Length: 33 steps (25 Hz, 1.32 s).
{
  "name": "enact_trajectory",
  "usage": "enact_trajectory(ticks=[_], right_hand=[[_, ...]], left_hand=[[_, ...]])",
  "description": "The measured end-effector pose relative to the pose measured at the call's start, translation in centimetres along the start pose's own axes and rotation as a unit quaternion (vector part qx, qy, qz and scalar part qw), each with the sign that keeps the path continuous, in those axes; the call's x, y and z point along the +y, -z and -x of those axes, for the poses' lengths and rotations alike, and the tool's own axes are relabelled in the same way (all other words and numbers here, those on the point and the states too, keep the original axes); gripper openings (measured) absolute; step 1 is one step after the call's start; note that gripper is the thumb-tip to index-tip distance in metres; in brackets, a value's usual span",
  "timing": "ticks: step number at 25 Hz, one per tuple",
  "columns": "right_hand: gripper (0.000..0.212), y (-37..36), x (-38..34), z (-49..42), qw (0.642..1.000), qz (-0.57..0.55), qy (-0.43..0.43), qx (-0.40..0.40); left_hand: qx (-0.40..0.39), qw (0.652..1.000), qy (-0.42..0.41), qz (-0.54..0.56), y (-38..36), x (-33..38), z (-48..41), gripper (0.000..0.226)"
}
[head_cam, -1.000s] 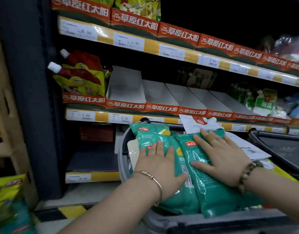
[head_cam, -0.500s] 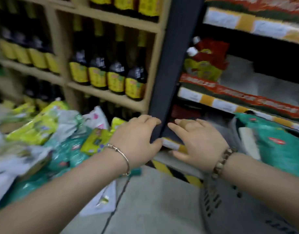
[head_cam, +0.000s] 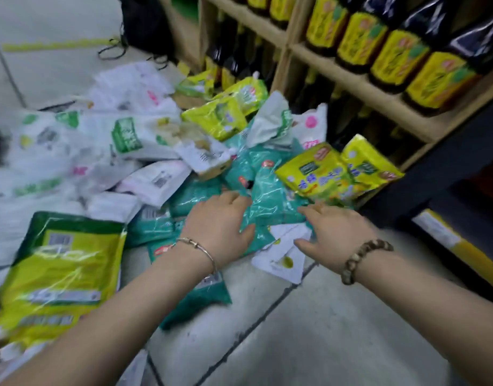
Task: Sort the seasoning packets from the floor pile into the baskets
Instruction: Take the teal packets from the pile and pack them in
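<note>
A pile of seasoning packets covers the floor: white ones (head_cam: 122, 135) at the left, yellow-green ones (head_cam: 217, 118) at the back, teal ones in the middle. My left hand (head_cam: 220, 224) grips the left edge of a teal packet (head_cam: 273, 201), fingers curled over its top and thumb against its lower side. My right hand (head_cam: 331, 232) reaches to the same packet's right edge with its fingers spread and only the fingertips touching. A white packet (head_cam: 281, 260) lies under both hands. No basket is in view.
A large green-and-yellow bag (head_cam: 61, 268) lies at the near left. Two yellow packets (head_cam: 323, 171) lean against a wooden shelf (head_cam: 379, 98) of dark bottles with yellow labels. A dark shelf upright (head_cam: 448, 162) stands at the right. Bare grey floor (head_cam: 323, 330) lies in front.
My view has swung left from the basket to the floor pile. Both hands left the teal packets in the basket, crossed over empty, and now reach into the pile onto a teal packet.
</note>
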State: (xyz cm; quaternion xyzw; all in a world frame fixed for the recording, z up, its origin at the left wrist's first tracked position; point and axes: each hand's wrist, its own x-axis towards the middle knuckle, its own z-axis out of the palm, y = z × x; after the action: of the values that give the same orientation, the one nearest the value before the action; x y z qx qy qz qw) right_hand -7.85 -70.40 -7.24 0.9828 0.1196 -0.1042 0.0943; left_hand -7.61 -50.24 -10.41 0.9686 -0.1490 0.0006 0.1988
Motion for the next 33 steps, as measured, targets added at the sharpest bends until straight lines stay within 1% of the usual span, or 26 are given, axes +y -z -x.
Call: enact_trajectory(ticks=[4,8,11,13,15,17,19,20,21,22,23,24,25,26,27,28,29,31,32,33], right_hand=[[0.060,-3.3,-3.1,-2.5,0.998,-0.034,0.013,-0.046],[0.060,-6.4,-6.5,-3.4,0.994,-0.057,0.024,-0.088],[0.059,-8.7,-9.5,-4.6,0.987,-0.129,0.009,-0.095],[0.059,-10.0,-11.4,-5.1,0.970,-0.202,-0.018,-0.137],[0.055,-11.2,-13.1,-5.5,0.936,-0.292,-0.064,-0.185],[0.051,-11.9,-14.1,-6.4,0.892,-0.379,-0.134,-0.206],[0.061,-12.1,-14.9,-7.4,0.833,-0.460,-0.228,-0.206],[0.069,-12.0,-15.3,-7.7,0.813,-0.477,-0.259,-0.209],[0.076,-12.3,-15.6,-8.0,0.809,-0.476,-0.275,-0.210],[0.082,-12.8,-15.9,-8.1,0.814,-0.466,-0.278,-0.208],[0.086,-13.4,-16.1,-8.1,0.819,-0.461,-0.272,-0.205],[0.086,-13.9,-16.3,-7.8,0.816,-0.473,-0.264,-0.204],[0.086,-14.3,-16.4,-7.4,0.798,-0.501,-0.260,-0.208],[0.085,-14.5,-16.4,-6.8,0.770,-0.540,-0.261,-0.218],[0.082,-14.8,-16.2,-6.1,0.738,-0.579,-0.263,-0.225],[0.074,-15.1,-16.0,-5.4,0.708,-0.612,-0.272,-0.225],[0.059,-15.3,-15.8,-4.8,0.683,-0.639,-0.282,-0.214],[0.024,-15.6,-15.4,-3.4,0.651,-0.682,-0.290,-0.167],[0.012,-15.6,-15.2,-2.8,0.636,-0.700,-0.293,-0.141],[0.008,-15.6,-15.1,-2.2,0.625,-0.713,-0.295,-0.117]], left_hand=[[0.001,0.995,0.096,0.040,-3.1,-4.7,2.0,0.047],[-0.010,0.981,0.177,0.082,-5.8,-8.4,4.4,0.045],[-0.016,0.975,0.206,0.087,-7.8,-10.7,6.1,0.044],[-0.026,0.970,0.223,0.096,-8.6,-11.2,7.2,0.045],[-0.026,0.963,0.243,0.110,-9.0,-11.6,8.1,0.045],[-0.024,0.956,0.263,0.129,-9.5,-12.0,8.3,0.045],[-0.030,0.942,0.290,0.166,-9.8,-12.3,8.4,0.045],[-0.029,0.932,0.306,0.190,-9.9,-12.3,8.4,0.045],[-0.022,0.923,0.320,0.212,-10.0,-12.4,8.2,0.045],[-0.011,0.914,0.333,0.230,-10.1,-12.5,8.0,0.044],[-0.002,0.906,0.343,0.246,-10.1,-12.6,7.8,0.043],[0.004,0.900,0.350,0.260,-10.2,-12.7,7.8,0.042],[0.010,0.896,0.352,0.272,-10.3,-12.7,7.8,0.041],[0.013,0.894,0.350,0.281,-10.4,-12.5,7.9,0.041],[0.013,0.895,0.343,0.285,-10.5,-12.3,7.9,0.041],[0.011,0.898,0.332,0.288,-10.7,-11.9,7.8,0.041],[0.007,0.901,0.319,0.294,-10.9,-11.6,7.7,0.040],[-0.004,0.898,0.302,0.321,-11.2,-11.1,7.4,0.036],[-0.010,0.892,0.300,0.339,-11.3,-11.1,7.1,0.034],[-0.015,0.887,0.300,0.352,-11.2,-11.3,6.6,0.033]])
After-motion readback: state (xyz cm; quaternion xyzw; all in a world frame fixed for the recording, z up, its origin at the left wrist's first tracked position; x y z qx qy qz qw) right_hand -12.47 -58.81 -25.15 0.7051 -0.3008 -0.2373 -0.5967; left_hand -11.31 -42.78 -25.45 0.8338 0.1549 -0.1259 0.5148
